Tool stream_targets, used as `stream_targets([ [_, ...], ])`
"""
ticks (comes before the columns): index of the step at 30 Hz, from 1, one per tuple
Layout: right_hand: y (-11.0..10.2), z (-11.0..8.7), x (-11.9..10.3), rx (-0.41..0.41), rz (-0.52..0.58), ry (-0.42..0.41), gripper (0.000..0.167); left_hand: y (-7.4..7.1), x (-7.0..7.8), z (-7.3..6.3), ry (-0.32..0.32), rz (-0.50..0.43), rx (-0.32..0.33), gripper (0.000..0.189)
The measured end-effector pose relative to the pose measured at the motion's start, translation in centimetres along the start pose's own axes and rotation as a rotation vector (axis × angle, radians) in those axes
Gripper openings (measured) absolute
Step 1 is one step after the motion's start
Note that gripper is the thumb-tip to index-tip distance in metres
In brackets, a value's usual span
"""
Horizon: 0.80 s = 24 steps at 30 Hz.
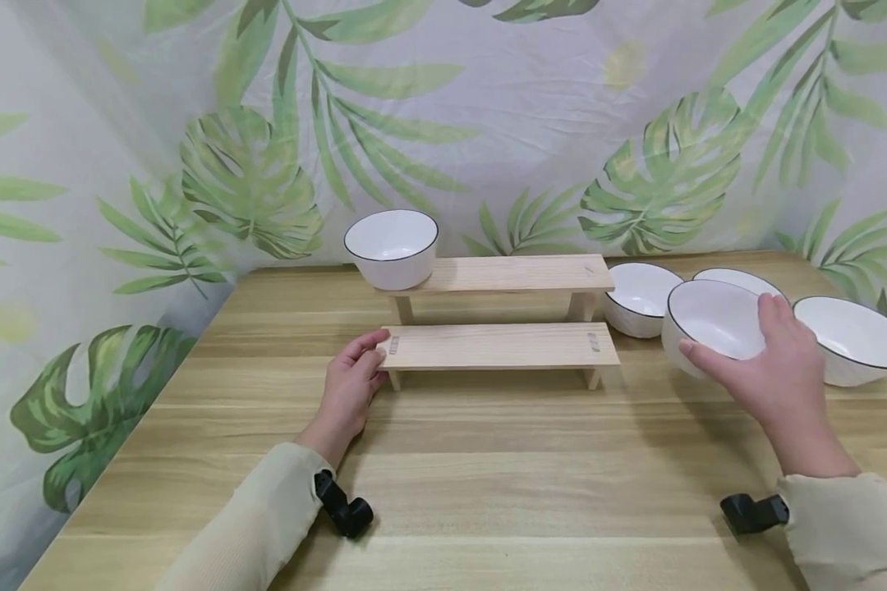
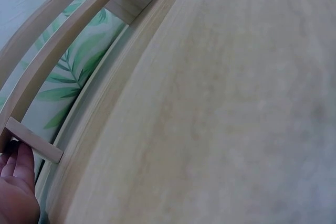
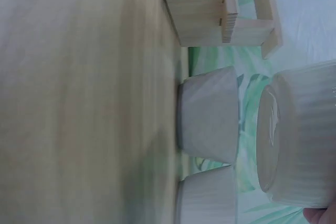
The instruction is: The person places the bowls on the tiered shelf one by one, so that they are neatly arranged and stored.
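A two-tier wooden stand (image 1: 495,346) is on the table, its lower board nearer me. My left hand (image 1: 349,392) grips the left end of that lower board; in the left wrist view its fingers (image 2: 23,163) reach in beside the stand's leg. At the left end of the upper board sits a white bowl (image 1: 392,253) with a dark rim. My right hand (image 1: 787,382) holds another such bowl (image 1: 713,320) by its rim, slightly tilted. The right wrist view shows this held bowl's base (image 3: 268,137) raised off the table.
To the right of the stand, more dark-rimmed white bowls stand on the table: one beside the stand (image 1: 639,300), one partly hidden behind the held bowl (image 1: 742,279), and one at far right (image 1: 853,341). A leaf-patterned cloth (image 1: 532,123) hangs behind the wood-grain table (image 1: 488,484).
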State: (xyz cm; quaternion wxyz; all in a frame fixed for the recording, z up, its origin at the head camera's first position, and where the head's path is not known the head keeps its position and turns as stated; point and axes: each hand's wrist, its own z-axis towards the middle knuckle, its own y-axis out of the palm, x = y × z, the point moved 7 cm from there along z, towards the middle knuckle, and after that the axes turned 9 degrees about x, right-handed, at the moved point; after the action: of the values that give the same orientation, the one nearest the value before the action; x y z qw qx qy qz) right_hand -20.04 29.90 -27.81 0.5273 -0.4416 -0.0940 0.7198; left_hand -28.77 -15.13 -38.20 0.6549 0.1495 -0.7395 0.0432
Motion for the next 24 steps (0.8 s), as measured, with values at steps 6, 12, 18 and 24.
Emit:
stream_targets([
  [6, 0.0, 0.6, -0.9, -0.096, -0.016, 0.056, 0.094, 0.0, 0.1, -0.1, 0.002, 0.002, 0.001, 0.036],
  [12, -0.1, 1.3, -2.6, -0.146, -0.021, 0.038, 0.098, 0.0, 0.1, -0.2, 0.001, 0.006, 0.000, 0.037],
  [18, 0.0, 1.8, -4.2, -0.178, -0.002, 0.022, 0.099, 0.0, 0.0, -0.1, 0.006, 0.007, -0.005, 0.036],
  [24, 0.4, 2.5, -5.9, -0.178, -0.001, -0.020, 0.095, -0.1, 0.1, -0.1, 0.002, 0.011, -0.003, 0.036],
])
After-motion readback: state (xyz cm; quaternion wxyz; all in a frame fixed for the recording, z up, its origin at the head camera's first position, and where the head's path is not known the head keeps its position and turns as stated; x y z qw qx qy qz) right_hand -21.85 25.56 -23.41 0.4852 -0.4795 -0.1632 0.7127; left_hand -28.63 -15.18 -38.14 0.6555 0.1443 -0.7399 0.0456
